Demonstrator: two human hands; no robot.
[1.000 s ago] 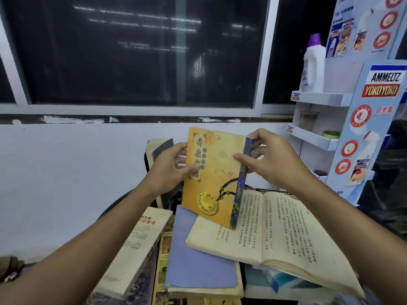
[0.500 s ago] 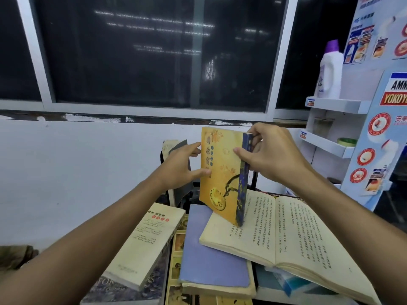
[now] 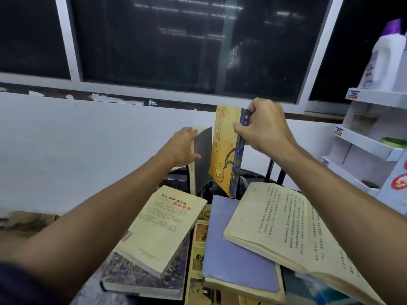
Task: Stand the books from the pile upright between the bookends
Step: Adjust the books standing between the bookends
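Note:
My right hand [image 3: 262,128] grips the yellow book [image 3: 224,148] by its blue spine near the top, holding it upright and slightly tilted above the pile. My left hand [image 3: 182,146] rests flat against a dark-covered book [image 3: 203,159] that stands upright just left of the yellow one. Thin black bookend uprights [image 3: 269,170] show behind my right forearm. The pile lies in front: a cream paperback [image 3: 163,230] at the left, a purple-covered book [image 3: 233,245] in the middle, an open book [image 3: 293,234] at the right.
A white wall and dark window stand close behind the books. A white display shelf [image 3: 370,146] with a purple-capped white bottle [image 3: 383,60] rises at the right. More books lie under the pile, including a dark patterned one [image 3: 143,276].
My left hand let go of the yellow book's cover and moved left onto the standing dark book. My right hand carried the yellow book further back, towards the standing book.

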